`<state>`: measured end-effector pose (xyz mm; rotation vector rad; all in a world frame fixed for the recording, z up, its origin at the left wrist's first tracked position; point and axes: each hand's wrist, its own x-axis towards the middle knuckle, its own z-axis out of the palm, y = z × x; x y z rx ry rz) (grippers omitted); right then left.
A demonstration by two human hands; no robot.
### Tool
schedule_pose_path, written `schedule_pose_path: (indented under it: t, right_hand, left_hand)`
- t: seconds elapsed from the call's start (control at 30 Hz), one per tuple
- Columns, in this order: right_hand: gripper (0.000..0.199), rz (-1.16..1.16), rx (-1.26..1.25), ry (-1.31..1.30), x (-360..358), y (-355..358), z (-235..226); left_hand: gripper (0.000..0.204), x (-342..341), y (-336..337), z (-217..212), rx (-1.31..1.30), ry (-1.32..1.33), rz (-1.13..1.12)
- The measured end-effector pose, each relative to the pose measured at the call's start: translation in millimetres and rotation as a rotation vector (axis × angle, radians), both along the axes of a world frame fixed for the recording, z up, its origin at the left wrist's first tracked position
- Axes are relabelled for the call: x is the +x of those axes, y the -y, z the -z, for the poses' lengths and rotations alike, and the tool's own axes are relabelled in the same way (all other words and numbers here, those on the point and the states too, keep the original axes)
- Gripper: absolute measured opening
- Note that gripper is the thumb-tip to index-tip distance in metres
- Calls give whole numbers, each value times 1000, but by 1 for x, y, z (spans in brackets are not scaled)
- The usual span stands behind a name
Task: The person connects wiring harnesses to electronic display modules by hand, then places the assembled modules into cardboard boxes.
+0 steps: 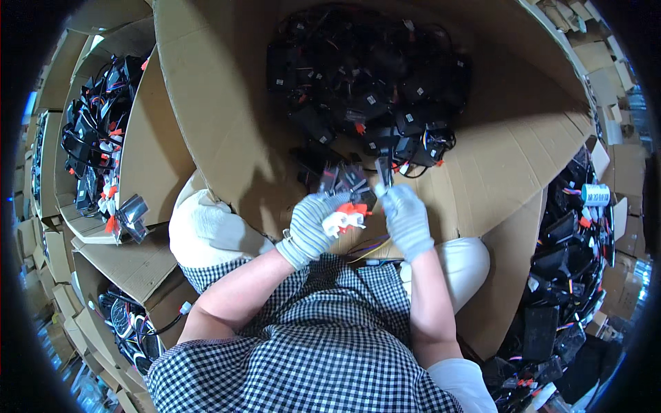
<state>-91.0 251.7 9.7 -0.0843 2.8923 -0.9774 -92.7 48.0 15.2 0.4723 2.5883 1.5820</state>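
Observation:
My left hand, in a white knitted glove with grey stripes, is closed around a bundle of red and white plug connectors. Clear, shiny plastic pieces stick out beyond its fingers, over the edge of the dark pile. Close by on the right, my gloved right hand is closed on a narrow, flat, light-grey piece that points away from me; its kind is not clear. A few coloured wires hang below and between the hands, above my lap.
A large open cardboard box lies in front of me, with a heap of black cased devices and cables inside. Another carton of black devices stands left. More devices fill the right side, and coiled cables lie lower left.

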Motion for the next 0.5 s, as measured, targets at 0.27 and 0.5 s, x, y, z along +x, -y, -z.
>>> schedule_pose_path:
  t: [0.27, 0.5]
  right_hand:
    - [29, -84, -344, 288, 103, 35, -32]
    - [31, 610, -1172, 270, 122, 14, -47]
  left_hand:
    - [38, 2, -16, -12, 4, 11, 809]
    - [38, 19, 0, 46, 280, 306, 712]
